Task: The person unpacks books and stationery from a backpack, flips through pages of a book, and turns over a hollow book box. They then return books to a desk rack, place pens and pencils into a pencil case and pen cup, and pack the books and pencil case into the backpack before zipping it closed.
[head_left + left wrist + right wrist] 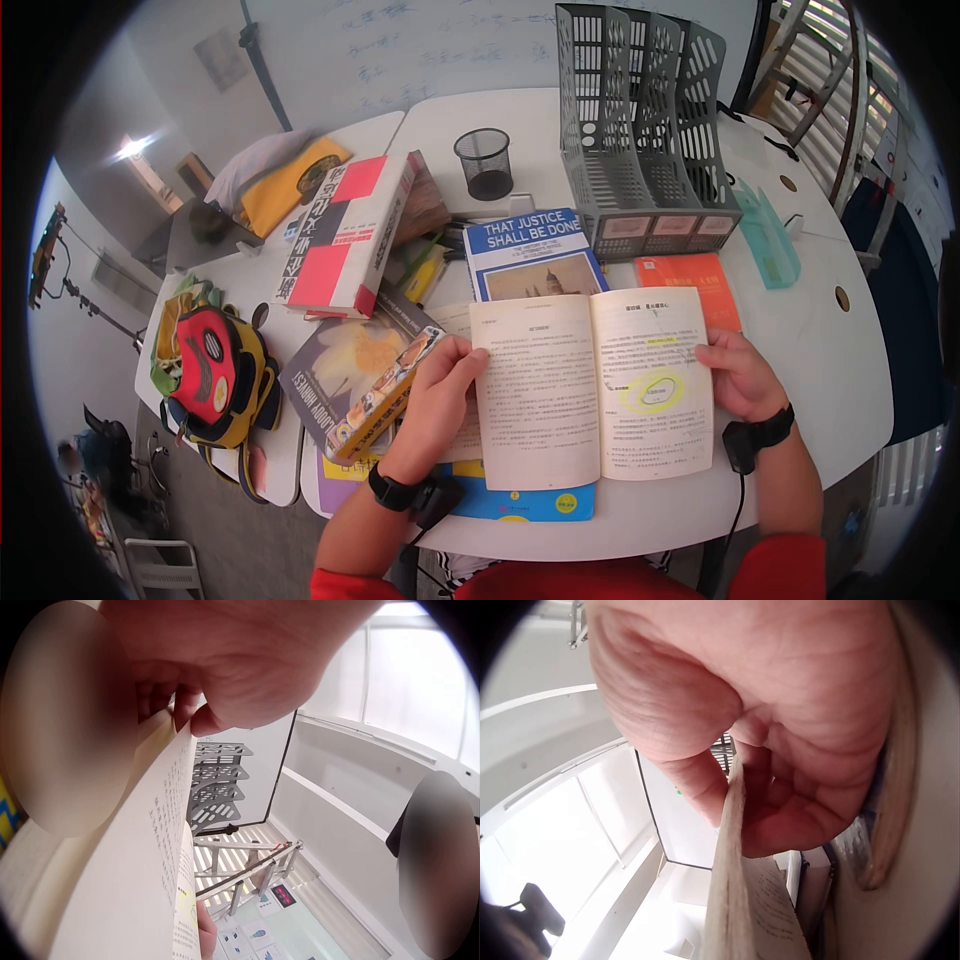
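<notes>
An open book with printed pages is held up over the near side of the table. Its right page carries yellow highlighter and a ring drawn round a few words. My left hand grips the left edge, thumb on the page and fingers behind it. On the opposite edge, my right hand pinches the pages between thumb and fingers, as the right wrist view also shows. Below the open book lies a blue book, partly covered. Behind it are a blue-and-white book and an orange book.
A grey file rack and a black mesh pen cup stand at the back. Left are a thick red-and-white book, a dark flower-covered book and a small red backpack. A teal holder lies right on the white table.
</notes>
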Tool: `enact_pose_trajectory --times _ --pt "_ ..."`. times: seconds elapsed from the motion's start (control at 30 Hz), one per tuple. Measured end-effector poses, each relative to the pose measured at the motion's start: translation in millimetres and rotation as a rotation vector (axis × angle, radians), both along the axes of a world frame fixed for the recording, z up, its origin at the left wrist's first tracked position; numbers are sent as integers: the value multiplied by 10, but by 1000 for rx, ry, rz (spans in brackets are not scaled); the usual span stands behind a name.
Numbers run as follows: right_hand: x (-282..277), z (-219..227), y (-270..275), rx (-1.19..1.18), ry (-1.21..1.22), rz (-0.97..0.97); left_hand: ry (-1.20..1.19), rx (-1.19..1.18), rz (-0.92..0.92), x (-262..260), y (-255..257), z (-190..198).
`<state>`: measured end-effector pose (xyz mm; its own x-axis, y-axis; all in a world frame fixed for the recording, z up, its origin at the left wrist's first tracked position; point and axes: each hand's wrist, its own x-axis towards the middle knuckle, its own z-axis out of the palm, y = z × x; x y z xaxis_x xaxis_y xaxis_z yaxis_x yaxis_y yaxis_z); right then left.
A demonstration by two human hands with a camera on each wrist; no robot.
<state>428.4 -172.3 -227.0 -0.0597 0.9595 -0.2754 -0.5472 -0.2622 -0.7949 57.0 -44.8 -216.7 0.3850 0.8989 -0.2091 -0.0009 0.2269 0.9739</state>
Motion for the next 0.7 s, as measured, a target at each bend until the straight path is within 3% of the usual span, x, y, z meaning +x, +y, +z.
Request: enact_pose_trajectory --times 0.7 --pt "-3 1 20 -18 -41 9 -4 33 -12 -16 29 -55"
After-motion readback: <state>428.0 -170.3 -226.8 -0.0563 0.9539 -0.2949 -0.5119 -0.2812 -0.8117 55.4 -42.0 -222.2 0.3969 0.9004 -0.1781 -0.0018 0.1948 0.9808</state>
